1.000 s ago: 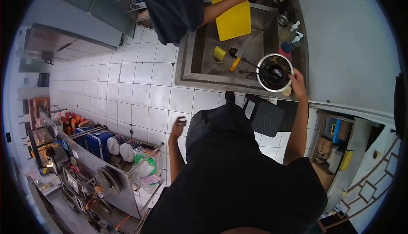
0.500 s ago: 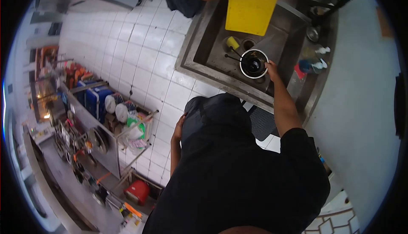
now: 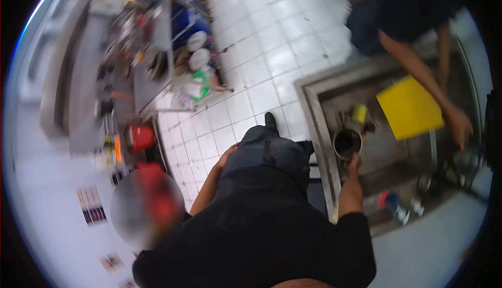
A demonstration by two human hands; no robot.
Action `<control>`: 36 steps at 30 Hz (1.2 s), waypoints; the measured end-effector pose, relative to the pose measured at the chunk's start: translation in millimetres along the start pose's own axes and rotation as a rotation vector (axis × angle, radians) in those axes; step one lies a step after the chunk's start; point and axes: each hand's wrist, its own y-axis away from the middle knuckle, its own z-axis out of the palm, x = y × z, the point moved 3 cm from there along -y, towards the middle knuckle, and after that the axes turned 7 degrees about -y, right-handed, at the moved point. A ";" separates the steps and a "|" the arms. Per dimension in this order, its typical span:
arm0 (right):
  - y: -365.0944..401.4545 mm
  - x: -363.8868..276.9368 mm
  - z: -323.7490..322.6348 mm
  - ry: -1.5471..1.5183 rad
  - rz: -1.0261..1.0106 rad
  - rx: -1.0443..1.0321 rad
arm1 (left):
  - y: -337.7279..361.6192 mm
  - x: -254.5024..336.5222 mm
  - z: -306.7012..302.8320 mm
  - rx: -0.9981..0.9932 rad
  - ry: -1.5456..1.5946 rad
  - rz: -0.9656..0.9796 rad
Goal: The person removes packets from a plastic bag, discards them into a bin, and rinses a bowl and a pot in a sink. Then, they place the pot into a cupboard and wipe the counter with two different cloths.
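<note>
My right hand [image 3: 355, 163] grips the near rim of a round white container [image 3: 335, 147] in the steel sink [image 3: 312, 97]. Its inside is dark. Dark utensil handles stick out at its far side, though blur hides their kind. A small yellow piece [image 3: 359, 113], a cup or sponge, lies just beyond the container. My left hand [image 3: 230, 154] rests against my thigh, fingers out and holding nothing. A yellow cutting board [image 3: 405, 105] lies across the sink.
A co-worker's arm [image 3: 418, 71] reaches over the cutting board toward the tap area. Bottles [image 3: 401, 215] stand on the sink's edge. On the left, a cluttered rack [image 3: 196, 87] holds bags and tubs, with a red container [image 3: 140, 137] nearer me. White tiles [image 3: 251, 63] cover the floor.
My view has turned, so the sink now appears farther right and the rack closer. The co-worker's arm now reaches lower across the board. My right hand keeps its grip on the container.
</note>
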 end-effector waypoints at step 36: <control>391.5 86.2 485.9 1.638 0.148 -1.507 | -63.4 -50.5 -264.1 -0.206 -0.764 -0.072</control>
